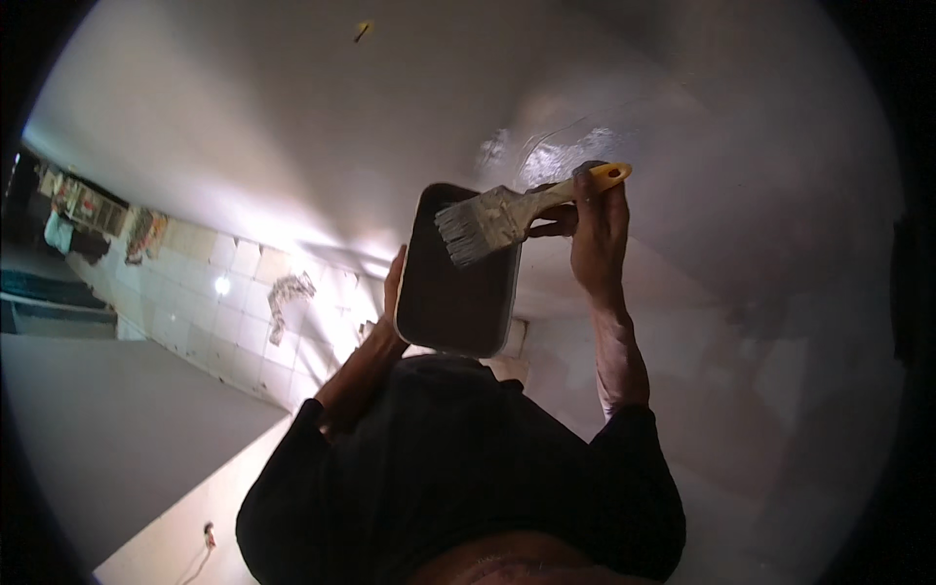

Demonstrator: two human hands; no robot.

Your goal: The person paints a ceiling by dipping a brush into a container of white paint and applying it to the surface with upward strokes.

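Note:
A rectangular, dark-looking tray [456,307] with rounded corners and a pale rim is held up in front of my chest. My left hand [394,283] grips it at its left side; most of those fingers are hidden behind it. In my right hand [599,229] is a wide paintbrush [507,216] with a yellow handle end, gripped by the handle. Its bristles and ferrule are caked with greyish-white paint. The bristles point left over the upper part of the tray; whether they touch its inside I cannot tell.
Beyond the tray, a shiny wet patch [565,156] shows on the pale wall. Wires [363,31] stick out of a small yellowish hole higher up. White floor tiles [219,278] with debris [288,297] lie to the left. Another wire [209,536] hangs at lower left.

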